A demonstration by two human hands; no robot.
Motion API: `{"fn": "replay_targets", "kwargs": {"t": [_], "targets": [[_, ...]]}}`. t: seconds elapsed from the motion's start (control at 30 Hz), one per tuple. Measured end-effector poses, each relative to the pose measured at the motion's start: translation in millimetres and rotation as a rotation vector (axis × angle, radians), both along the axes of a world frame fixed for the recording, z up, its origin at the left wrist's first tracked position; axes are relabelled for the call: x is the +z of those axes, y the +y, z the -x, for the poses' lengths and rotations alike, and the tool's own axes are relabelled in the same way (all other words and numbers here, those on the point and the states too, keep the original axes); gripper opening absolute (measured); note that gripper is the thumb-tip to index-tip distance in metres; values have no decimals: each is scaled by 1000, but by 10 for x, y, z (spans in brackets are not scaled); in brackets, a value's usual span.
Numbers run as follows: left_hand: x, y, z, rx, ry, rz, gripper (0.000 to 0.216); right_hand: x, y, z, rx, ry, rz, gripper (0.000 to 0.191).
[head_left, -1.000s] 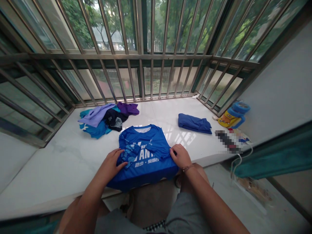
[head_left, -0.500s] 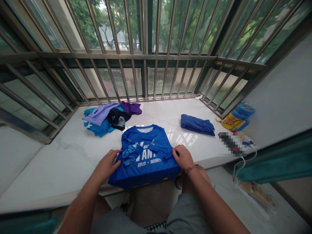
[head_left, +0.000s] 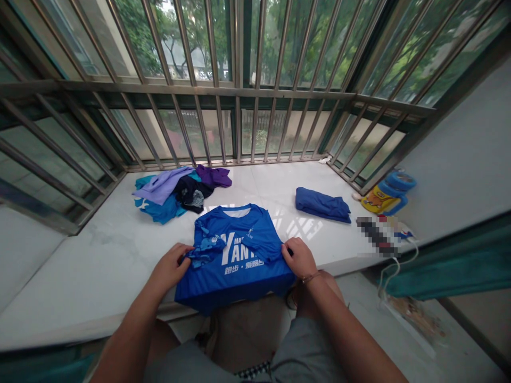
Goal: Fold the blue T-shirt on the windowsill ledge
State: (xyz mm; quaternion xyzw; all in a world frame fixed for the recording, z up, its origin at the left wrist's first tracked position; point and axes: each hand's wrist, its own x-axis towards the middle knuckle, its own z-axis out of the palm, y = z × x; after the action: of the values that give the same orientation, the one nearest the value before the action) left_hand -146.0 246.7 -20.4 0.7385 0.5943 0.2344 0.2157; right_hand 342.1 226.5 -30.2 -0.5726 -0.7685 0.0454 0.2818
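Two hands (head_left: 171,266) gripping blue shirt (head_left: 239,255), clothes pile (head_left: 179,191) behind

A home, at a bay window turned laundry spot. Wide white marble sill (head_left: 99,255) under glass panes, fenced in by metal security bars (head_left: 239,96), with green trees and a neighbouring building outside. Household washing spread across the stone: a loose heap of purple, black and teal clothes (head_left: 179,191), a folded dark blue garment (head_left: 322,205), a blue printed T-shirt (head_left: 239,255) laid flat at the near edge. Domestic clutter in the right corner too: a child's yellow and blue water bottle (head_left: 385,194) against the plain white wall, teal curtain (head_left: 451,260) hanging below it.
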Motion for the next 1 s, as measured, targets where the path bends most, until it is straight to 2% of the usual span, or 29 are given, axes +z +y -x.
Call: {"fn": "replay_targets", "kwargs": {"t": [0.13, 0.33, 0.47, 0.6, 0.7, 1.0], "targets": [[90, 218, -133, -23, 69, -62, 41, 4, 1, 6, -5, 3, -9, 33], [246, 615, -687, -110, 254, -54, 43, 14, -15, 8, -14, 11, -6, 32], [200, 829, -942, -79, 311, -59, 50, 27, -18, 15, -15, 19, 7, 32], [25, 923, -912, 71, 378, -27, 63, 30, -17, 21, -21, 11, 15, 32], [-75, 936, -843, 124, 401, -19, 69, 26, -19, 26, -25, 4, 23, 32], [-39, 960, -891, 154, 472, 43, 77, 43, -22, 38, -27, 19, 35, 32]]}}
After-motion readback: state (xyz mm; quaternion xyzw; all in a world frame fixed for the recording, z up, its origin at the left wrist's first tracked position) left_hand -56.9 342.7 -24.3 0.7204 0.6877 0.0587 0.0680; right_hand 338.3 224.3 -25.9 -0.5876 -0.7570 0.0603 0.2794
